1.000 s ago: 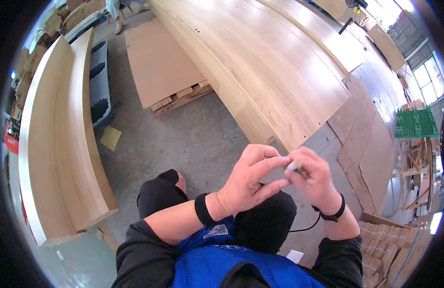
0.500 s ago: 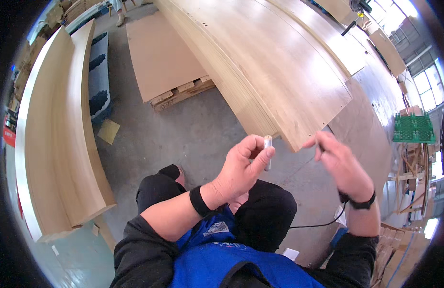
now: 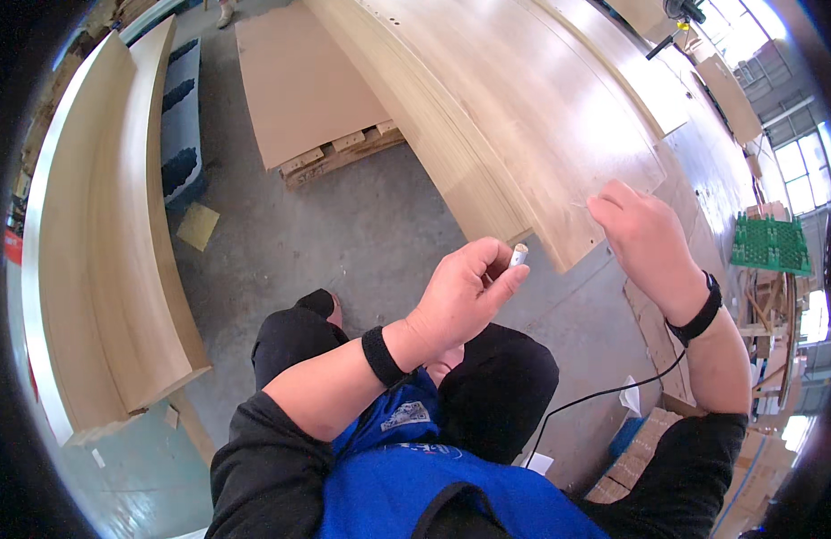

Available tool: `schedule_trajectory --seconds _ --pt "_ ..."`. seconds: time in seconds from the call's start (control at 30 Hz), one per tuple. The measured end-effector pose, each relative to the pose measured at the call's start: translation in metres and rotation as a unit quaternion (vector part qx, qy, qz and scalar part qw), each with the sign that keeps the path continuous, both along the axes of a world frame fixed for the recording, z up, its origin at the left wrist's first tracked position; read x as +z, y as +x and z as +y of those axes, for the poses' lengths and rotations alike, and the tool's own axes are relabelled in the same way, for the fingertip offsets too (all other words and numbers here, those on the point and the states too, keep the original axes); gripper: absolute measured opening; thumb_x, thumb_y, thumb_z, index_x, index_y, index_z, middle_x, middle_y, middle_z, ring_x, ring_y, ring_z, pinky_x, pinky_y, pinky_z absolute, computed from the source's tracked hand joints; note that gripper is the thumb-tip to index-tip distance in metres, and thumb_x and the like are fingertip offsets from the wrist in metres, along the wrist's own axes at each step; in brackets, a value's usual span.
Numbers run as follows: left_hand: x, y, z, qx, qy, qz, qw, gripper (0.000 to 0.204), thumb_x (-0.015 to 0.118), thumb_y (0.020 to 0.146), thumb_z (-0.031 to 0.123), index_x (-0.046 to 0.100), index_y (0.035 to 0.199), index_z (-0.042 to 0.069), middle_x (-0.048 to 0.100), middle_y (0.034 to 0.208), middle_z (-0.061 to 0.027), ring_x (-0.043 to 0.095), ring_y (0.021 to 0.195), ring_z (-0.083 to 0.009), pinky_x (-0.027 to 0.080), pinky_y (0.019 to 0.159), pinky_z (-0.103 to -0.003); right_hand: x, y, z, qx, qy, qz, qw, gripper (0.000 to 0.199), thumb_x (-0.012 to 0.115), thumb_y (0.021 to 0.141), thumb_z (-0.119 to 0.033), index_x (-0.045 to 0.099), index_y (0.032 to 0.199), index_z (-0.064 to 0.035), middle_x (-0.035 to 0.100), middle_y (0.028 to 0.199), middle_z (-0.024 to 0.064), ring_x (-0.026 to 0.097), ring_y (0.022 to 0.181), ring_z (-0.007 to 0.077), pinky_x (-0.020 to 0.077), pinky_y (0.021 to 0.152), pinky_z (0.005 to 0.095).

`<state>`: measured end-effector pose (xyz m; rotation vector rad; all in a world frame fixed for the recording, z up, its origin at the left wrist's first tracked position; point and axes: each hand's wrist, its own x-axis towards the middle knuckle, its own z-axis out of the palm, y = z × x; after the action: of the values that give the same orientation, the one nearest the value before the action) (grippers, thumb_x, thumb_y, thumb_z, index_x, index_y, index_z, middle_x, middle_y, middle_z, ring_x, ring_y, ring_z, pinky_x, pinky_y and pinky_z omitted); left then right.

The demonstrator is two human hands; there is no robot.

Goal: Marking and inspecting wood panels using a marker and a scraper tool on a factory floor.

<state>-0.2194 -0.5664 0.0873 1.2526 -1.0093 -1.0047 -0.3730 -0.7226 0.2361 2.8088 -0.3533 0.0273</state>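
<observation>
My left hand (image 3: 469, 292) is closed round a short white stick with a tan end (image 3: 519, 255), held upright between thumb and fingers just off the near edge of the wood panels. My right hand (image 3: 649, 229) is over the near right corner of the top light-wood panel (image 3: 559, 162), fingers curled together. Whatever lies between those fingertips, if anything, is hidden. Small dark holes show in the panel's surface. Under it, the stacked panel edges (image 3: 460, 153) form a layered side.
To the left stands a long stack of light-wood panels (image 3: 101, 260). A brown board on a pallet (image 3: 298, 99) lies ahead, with a blue-grey container (image 3: 184, 135) beside it. A green crate (image 3: 771, 242) is at right. A black cable (image 3: 595, 395) runs from my right wrist.
My right hand has moved up and right, from the panel's near edge to over its corner. The left hand has shifted slightly right, and the stick now leans right.
</observation>
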Motion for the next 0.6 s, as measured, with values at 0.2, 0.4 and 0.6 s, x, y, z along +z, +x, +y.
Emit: schedule_trajectory --seconds 0.2,0.4,0.6 --pt "0.0031 0.0006 0.0007 0.019 -0.037 -0.069 0.997 0.017 0.07 0.093 0.018 0.062 0.095 0.003 0.06 0.079 -0.0033 0.056 0.073 -0.011 0.048 0.064 -0.029 -0.003 0.0041 -0.0022 -0.027 -0.007 0.053 0.998 0.01 0.057 0.083 -0.009 0.06 0.092 -0.0096 0.057 0.087 0.0086 0.065 0.084 0.0292 0.0546 0.068 0.0409" --pt "0.0021 0.0008 0.0016 0.015 -0.047 -0.104 0.993 0.018 0.071 0.092 0.018 0.062 0.095 0.003 0.061 0.079 -0.0057 0.058 0.072 -0.0123 0.05 0.064 -0.029 -0.0062 0.008 -0.0029 -0.024 0.001 0.074 0.997 0.01 0.057 0.083 -0.009 0.063 0.092 -0.0096 0.061 0.09 0.0078 0.065 0.091 0.028 0.0555 0.072 0.0402" --pt "-0.0005 0.0014 0.0005 0.015 -0.064 -0.14 0.988 0.019 0.072 0.091 0.02 0.063 0.095 0.004 0.062 0.08 -0.008 0.062 0.071 -0.0152 0.052 0.063 -0.031 -0.005 0.0098 -0.0036 -0.033 0.012 0.093 0.995 0.012 0.057 0.083 -0.009 0.064 0.092 -0.0095 0.062 0.09 0.0081 0.065 0.09 0.0289 0.0554 0.075 0.0408"
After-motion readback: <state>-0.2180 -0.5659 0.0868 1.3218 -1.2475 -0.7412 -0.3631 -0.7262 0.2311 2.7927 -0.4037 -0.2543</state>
